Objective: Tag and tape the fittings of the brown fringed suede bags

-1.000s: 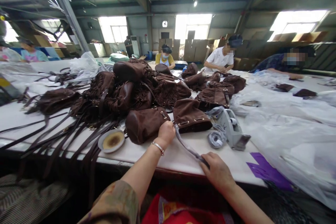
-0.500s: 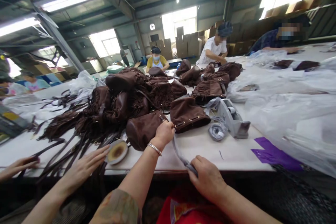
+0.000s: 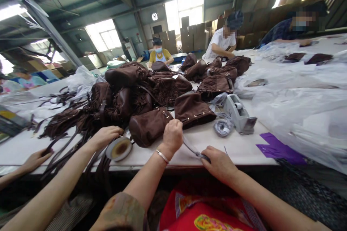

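My left hand (image 3: 172, 135), with a silver bangle at the wrist, is closed on one end of a narrow strap wrapped in greyish film (image 3: 192, 148). The strap runs down to my right hand (image 3: 218, 162), whose thumb and fingers pinch its darker end above the table's front edge. Just behind my left hand lies a brown drawstring bag (image 3: 149, 126) on its side. Close by on its right stands a second brown bag (image 3: 193, 110) with metal eyelets. A coil of grey wrapped strap (image 3: 223, 127) rests beyond my right hand.
A grey tape dispenser (image 3: 238, 113) stands right of the coil. A co-worker's hands (image 3: 108, 137) are at left, near a round pale roll (image 3: 118, 148) and dark straps. Brown bags (image 3: 124, 75) are heaped behind; plastic bags (image 3: 292, 108) and purple tape (image 3: 280, 149) lie right.
My left hand has shifted slightly right and my right hand up and right, the strap still between them. The co-worker's hands have moved up, one of them now behind the round roll.
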A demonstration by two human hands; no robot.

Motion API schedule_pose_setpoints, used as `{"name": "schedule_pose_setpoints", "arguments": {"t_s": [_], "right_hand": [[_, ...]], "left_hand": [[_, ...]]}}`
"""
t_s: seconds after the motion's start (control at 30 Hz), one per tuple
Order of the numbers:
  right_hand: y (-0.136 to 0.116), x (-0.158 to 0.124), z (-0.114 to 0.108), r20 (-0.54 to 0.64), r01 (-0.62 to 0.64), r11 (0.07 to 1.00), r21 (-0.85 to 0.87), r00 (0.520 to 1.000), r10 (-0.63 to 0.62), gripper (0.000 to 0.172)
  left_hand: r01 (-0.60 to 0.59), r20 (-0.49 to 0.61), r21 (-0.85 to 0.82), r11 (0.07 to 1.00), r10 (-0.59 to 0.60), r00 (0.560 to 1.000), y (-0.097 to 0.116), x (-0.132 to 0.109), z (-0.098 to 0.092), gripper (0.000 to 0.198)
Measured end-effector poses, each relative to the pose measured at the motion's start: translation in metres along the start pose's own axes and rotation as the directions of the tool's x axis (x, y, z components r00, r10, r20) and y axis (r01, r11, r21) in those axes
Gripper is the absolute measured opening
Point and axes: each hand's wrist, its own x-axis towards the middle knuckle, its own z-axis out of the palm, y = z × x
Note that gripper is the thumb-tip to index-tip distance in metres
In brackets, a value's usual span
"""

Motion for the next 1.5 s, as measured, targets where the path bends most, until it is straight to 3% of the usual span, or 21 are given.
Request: {"name": "schedule_pose_setpoints", "arguments": {"t_s": [0.03,0.1,0.17,0.23,0.3,0.37,0.4,0.57,0.77,0.97,1.2,1.33,1.5], "right_hand": [[0.004,0.002,-0.002,0.015,0.01,1.0,-0.006,1.0,-0.01,0.018],[0.011,0.007,-0.006,0.047,0.029,0.999,-0.033,0.999,-0.027,0.018],[0.016,0.013,-0.009,0.066,0.067,0.994,-0.084,0.996,-0.062,0.017],[0.021,0.017,-0.01,0.002,0.099,0.985,-0.144,0.995,-0.1,0.013],[0.025,0.017,-0.011,-0.161,0.088,0.981,-0.175,0.98,-0.117,0.018],[0.029,0.012,-0.01,-0.312,0.028,0.99,-0.137,0.948,-0.07,0.022],[0.03,0.009,-0.01,-0.332,-0.011,0.996,-0.092,0.943,-0.021,0.023],[0.026,-0.001,-0.002,-0.086,-0.202,0.979,0.032,0.975,0.204,0.036],[0.012,0.029,0.006,-0.04,-0.253,0.967,-0.039,0.967,0.252,0.032],[0.008,0.053,0.012,-0.011,-0.164,0.98,-0.117,0.987,0.163,0.024],[-0.007,0.069,0.005,0.122,-0.014,0.961,-0.277,0.991,0.05,0.028],[-0.012,0.074,0.0,0.212,0.13,0.95,-0.285,0.975,-0.07,0.025],[-0.008,0.071,0.0,0.203,0.186,0.945,-0.27,0.97,-0.133,0.025]], "left_hand": [[-0.151,0.005,-0.074,0.986,0.152,0.988,0.006,-0.01,-0.002,0.021],[-0.395,0.068,-0.192,0.899,0.413,0.908,0.019,-0.027,-0.001,0.021],[-0.469,0.143,-0.201,0.86,0.499,0.855,0.029,-0.038,0.008,0.02],[-0.421,0.179,-0.125,0.899,0.437,0.881,0.036,-0.043,0.021,0.018],[-0.334,0.182,-0.058,0.941,0.339,0.923,0.039,-0.044,0.035,0.019],[-0.251,0.163,-0.03,0.968,0.252,0.954,0.039,-0.045,0.045,0.018],[-0.216,0.148,-0.027,0.976,0.218,0.965,0.039,-0.046,0.048,0.018],[-0.173,0.089,-0.069,0.983,0.178,0.98,0.038,-0.051,0.053,0.013],[-0.286,0.089,-0.099,0.953,0.295,0.951,0.039,-0.053,0.055,0.017],[-0.364,0.117,-0.14,0.921,0.381,0.917,0.027,-0.054,0.044,0.014],[-0.414,0.058,-0.11,0.904,0.422,0.905,-0.029,-0.041,0.019,0.015],[-0.471,0.081,-0.126,0.873,0.483,0.872,-0.046,-0.031,0.023,0.011],[-0.461,0.104,-0.149,0.875,0.478,0.872,-0.045,-0.024,0.031,0.015]]}}
